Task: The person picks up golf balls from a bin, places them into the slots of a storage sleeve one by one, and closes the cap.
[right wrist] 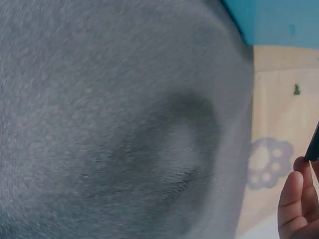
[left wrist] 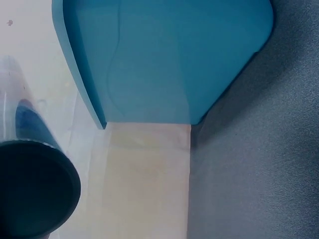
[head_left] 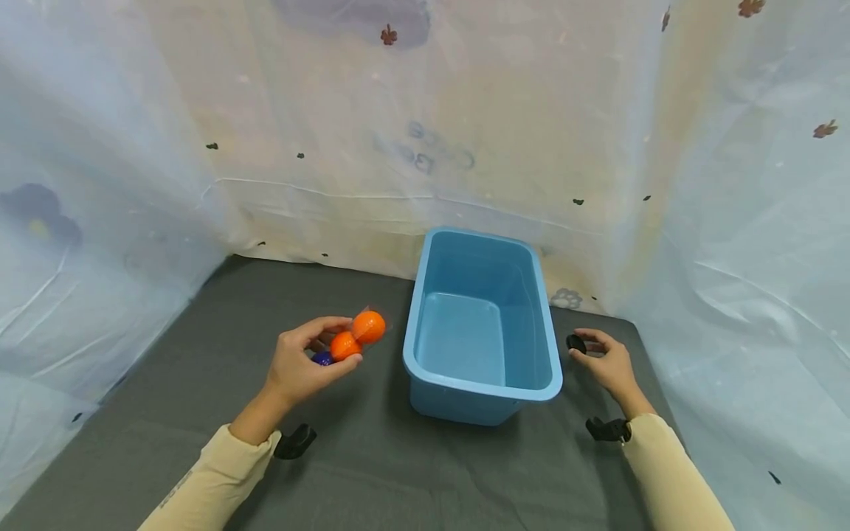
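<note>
Left of the tub, my left hand [head_left: 299,363] holds a clear tube [head_left: 388,324] between thumb and fingers, raised over the cloth. Inside show two orange balls [head_left: 368,327] and a dark blue ball [head_left: 322,358], the blue one nearest the palm. The left wrist view catches the round, dark end of the tube [left wrist: 37,191] close to the camera. On the tub's other side, my right hand [head_left: 612,369] pinches a small round black cap [head_left: 575,344] between thumb and fingertips. Only the edge of that cap [right wrist: 314,147] enters the right wrist view.
A light blue plastic tub [head_left: 465,382] stands between my hands, with nothing visible inside it. Dark grey cloth [head_left: 372,472] covers the table. Patterned pale sheeting [head_left: 332,133] hangs behind the table and along both sides. Each wrist wears a black strap mount [head_left: 295,442].
</note>
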Tool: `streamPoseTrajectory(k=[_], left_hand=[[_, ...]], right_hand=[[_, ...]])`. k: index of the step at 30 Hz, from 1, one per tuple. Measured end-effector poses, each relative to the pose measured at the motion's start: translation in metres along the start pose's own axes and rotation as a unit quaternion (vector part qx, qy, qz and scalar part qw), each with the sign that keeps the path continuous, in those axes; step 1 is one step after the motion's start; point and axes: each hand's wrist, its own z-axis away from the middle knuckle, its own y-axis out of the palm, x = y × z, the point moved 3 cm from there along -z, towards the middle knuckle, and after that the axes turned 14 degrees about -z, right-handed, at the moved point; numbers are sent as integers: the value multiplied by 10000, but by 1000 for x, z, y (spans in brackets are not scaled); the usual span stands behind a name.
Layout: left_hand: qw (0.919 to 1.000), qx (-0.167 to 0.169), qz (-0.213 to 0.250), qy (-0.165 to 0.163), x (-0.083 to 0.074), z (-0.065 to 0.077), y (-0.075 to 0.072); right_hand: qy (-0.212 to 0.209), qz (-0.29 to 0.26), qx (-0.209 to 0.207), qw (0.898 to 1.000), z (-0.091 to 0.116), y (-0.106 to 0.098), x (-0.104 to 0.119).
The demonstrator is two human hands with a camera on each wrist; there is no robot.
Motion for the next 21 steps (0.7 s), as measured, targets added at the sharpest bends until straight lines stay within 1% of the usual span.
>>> streamPoseTrajectory(k=[3, 6, 10, 14, 19, 21], left_hand=[[10000, -2, -38, -45, 0, -1, 0], [9999, -8, -93, -100, -3, -3, -1], [9999, -41, -41, -139, -18, -8, -8], [9999, -47, -2, -138, -28, -12, -13], [9996, 107, -102, -232, -36, -17, -14], [9996, 137, -90, -236, -35, -18, -12]], right_hand=[[-104, -10, -1, 9999, 1, -2, 8], [-223, -6, -8, 9998, 1, -3, 17], [-354, 34, -72, 9993, 2, -4, 29], [-520, -27, -79, 9986, 3, -5, 42], [-879, -436, -59, 9952, 6, -11, 60], [-986, -621, -48, 9932, 8, -14, 67]])
